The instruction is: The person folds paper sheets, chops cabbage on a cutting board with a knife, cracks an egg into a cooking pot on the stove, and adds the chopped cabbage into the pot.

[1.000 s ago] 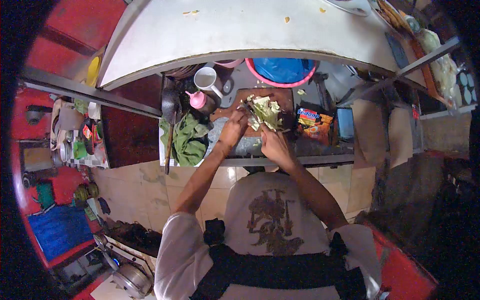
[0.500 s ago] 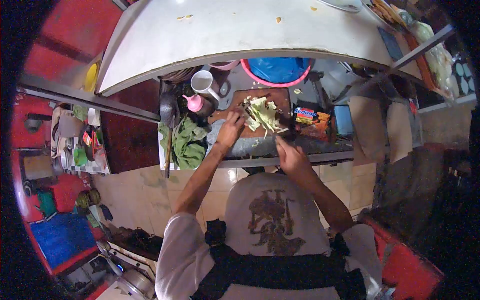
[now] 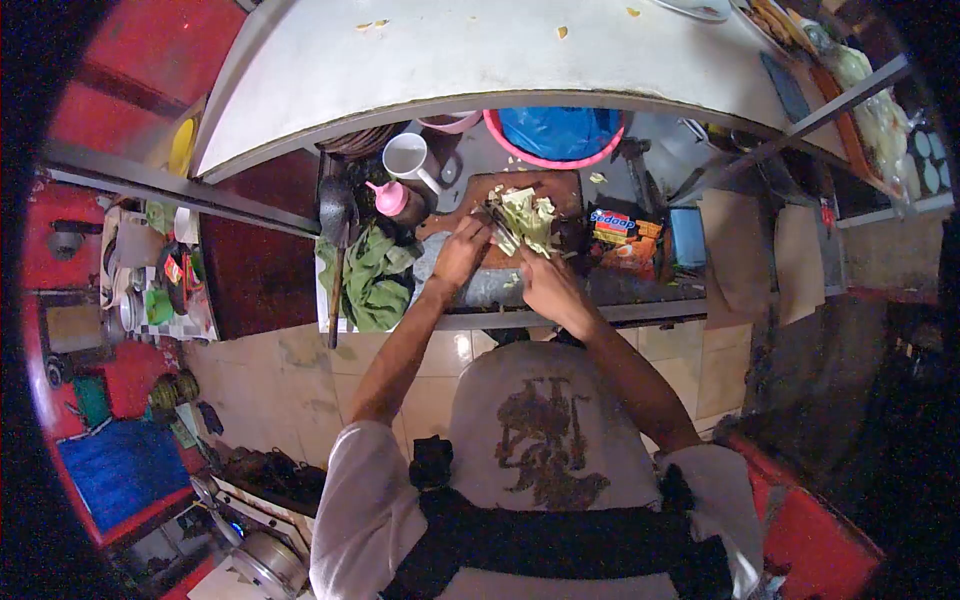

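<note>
Pale green, the chopped cabbage (image 3: 530, 218) lies in a loose heap on the brown cutting board (image 3: 490, 185), on the far side of my right hand (image 3: 548, 284) and to the right of my left hand (image 3: 466, 248). My right fingers are closed round a knife (image 3: 506, 230); its blade seems to run far and left from my fist, along the heap's left edge, though it is thin and dim here. My left hand is bent beside that edge, nearer the blade's far end; whether it grips a piece, I can't tell. On the far side, a pink basin (image 3: 560, 164) holds blue plastic (image 3: 560, 130). To the left stand a white mug (image 3: 405, 155), its contents unclear to me, and a pink-topped bottle (image 3: 390, 198); an orange packet (image 3: 627, 247) lies right of the board.
</note>
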`<action>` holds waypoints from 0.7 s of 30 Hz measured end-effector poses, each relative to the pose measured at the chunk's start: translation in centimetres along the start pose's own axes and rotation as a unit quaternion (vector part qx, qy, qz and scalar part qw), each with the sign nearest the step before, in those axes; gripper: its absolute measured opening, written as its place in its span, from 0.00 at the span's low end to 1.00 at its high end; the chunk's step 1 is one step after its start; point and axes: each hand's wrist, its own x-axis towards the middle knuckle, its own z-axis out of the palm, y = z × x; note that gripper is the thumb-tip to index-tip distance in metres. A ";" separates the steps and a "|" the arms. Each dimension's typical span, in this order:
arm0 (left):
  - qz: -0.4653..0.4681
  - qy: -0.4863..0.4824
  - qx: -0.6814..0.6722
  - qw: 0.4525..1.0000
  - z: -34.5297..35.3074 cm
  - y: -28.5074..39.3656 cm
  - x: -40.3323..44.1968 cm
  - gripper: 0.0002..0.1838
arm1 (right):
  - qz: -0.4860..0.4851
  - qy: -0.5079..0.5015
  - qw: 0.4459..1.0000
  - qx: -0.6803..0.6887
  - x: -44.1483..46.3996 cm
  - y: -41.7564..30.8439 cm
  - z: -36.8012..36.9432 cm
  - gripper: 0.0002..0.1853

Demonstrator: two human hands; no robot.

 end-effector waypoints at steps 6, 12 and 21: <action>-0.008 -0.003 -0.020 1.000 -0.2 -0.4 0.0 0.13 | 0.009 -0.052 0.998 0.034 -7.2 1.5 -3.8 0.18; 0.021 0.031 -0.029 0.999 -0.3 0.0 0.8 0.12 | 0.017 0.029 0.999 0.010 -5.5 0.9 -2.8 0.18; 0.021 0.038 -0.021 0.999 -0.7 -0.2 0.8 0.10 | 0.038 0.029 0.998 0.041 0.0 -0.9 -0.7 0.18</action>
